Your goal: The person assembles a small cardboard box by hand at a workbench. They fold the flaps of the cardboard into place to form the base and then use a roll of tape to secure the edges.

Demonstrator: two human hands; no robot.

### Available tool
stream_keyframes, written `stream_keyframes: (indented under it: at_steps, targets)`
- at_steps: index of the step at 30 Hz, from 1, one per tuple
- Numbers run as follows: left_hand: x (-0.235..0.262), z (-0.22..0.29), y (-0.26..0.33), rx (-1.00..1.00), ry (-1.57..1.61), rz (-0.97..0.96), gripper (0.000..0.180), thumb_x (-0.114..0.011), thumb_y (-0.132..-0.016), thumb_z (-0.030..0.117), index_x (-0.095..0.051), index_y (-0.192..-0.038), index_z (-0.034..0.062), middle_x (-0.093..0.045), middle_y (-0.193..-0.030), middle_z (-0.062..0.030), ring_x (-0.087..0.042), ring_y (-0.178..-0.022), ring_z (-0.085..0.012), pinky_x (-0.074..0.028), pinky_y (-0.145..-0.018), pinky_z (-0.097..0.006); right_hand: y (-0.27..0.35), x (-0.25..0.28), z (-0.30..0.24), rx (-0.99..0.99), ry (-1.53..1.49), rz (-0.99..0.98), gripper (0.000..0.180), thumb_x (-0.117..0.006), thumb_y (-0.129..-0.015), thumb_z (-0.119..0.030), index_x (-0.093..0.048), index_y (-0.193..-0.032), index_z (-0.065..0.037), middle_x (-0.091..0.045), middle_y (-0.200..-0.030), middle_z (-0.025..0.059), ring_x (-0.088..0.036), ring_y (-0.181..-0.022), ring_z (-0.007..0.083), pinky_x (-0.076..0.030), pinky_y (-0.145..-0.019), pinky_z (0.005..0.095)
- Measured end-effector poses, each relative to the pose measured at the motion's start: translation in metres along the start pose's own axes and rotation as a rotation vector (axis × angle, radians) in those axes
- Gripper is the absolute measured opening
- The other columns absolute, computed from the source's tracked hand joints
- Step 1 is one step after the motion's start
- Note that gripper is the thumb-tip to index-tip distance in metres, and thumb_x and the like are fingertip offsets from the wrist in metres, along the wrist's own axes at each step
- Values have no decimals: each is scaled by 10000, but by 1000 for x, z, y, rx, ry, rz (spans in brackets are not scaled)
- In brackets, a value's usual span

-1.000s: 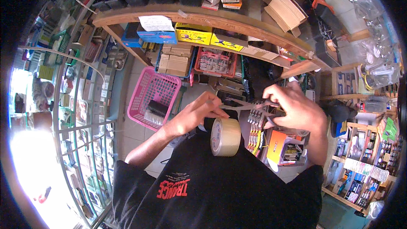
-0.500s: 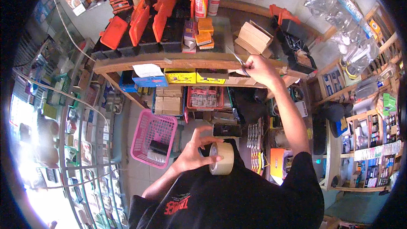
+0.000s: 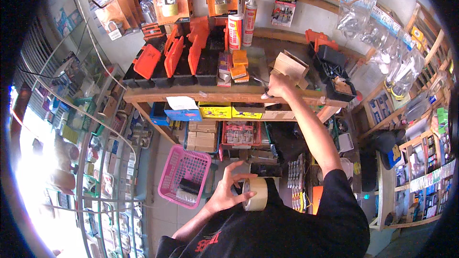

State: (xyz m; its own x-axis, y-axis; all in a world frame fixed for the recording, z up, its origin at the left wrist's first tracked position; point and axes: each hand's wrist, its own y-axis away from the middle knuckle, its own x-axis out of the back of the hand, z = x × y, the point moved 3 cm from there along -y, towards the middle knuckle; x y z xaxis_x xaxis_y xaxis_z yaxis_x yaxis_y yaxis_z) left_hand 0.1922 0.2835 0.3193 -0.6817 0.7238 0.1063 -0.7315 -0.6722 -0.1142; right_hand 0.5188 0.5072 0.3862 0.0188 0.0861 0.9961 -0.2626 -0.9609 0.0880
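My left hand (image 3: 228, 192) grips a wide roll of tan packing tape (image 3: 256, 195) close in front of my black shirt, with the thumb on its near side. Stretched forward, my right hand (image 3: 279, 87) is at the front edge of the wooden shelf (image 3: 215, 91). Its fingers are closed round scissors (image 3: 259, 80), whose blades point left over the shelf top. The fingers cover most of the scissors' handles. Just beyond this hand stands an open brown cardboard box (image 3: 289, 68). Small orange boxes (image 3: 239, 65) are stacked left of the scissors.
Black bins with orange lids (image 3: 173, 57) and two sealant tubes (image 3: 249, 21) stand on the shelf. Packaged padlocks (image 3: 221, 1) hang behind. Yellow boxes (image 3: 215, 110) sit beneath the shelf top. A pink basket (image 3: 178, 155) is on the floor, glass shelving (image 3: 103, 162) at left.
My right hand has lowered the scissors to the shelf's front edge, their blades now flatter. The whole view has tilted upward. The tape roll stays in my left hand.
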Motion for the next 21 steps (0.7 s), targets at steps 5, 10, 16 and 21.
stream_keyframes:
  at_steps: [5,10,16,21]
  targets:
    - [1,9,3,-38,20,-40,1040,-866,-750,312,-160,-1465,42,-624,-1298,-140,-593,-1191,-280,-482,-937,-411,-3,4,10,17,-73,-85,653,-882,-568,-589,-702,-892,-52,-731,-973,134,-698,-930,315,-540,-816,396]
    - [-10,4,2,-110,21,-144,1186,-923,-672,234,-97,-1510,79,-512,-1390,-171,-483,-1296,-304,-356,-1089,-476,-14,-1,20,58,-165,-234,620,-878,-575,-601,-718,-880,-86,-689,-804,52,-637,-772,236,-484,-721,410]
    - [-14,-5,-1,-104,142,-184,1156,-906,-677,153,-107,-1511,111,-472,-1406,-187,-457,-1325,-318,-346,-1118,-499,-9,9,9,119,-251,-248,625,-891,-562,-558,-718,-931,-83,-704,-893,53,-639,-835,221,-485,-734,380]
    - [-20,-15,-9,-79,245,-156,1104,-889,-678,105,-146,-1495,115,-476,-1394,-190,-472,-1308,-315,-371,-1106,-490,-10,5,26,93,-410,-243,531,-926,-608,-330,-720,-1014,-56,-705,-934,71,-642,-887,218,-495,-785,354]
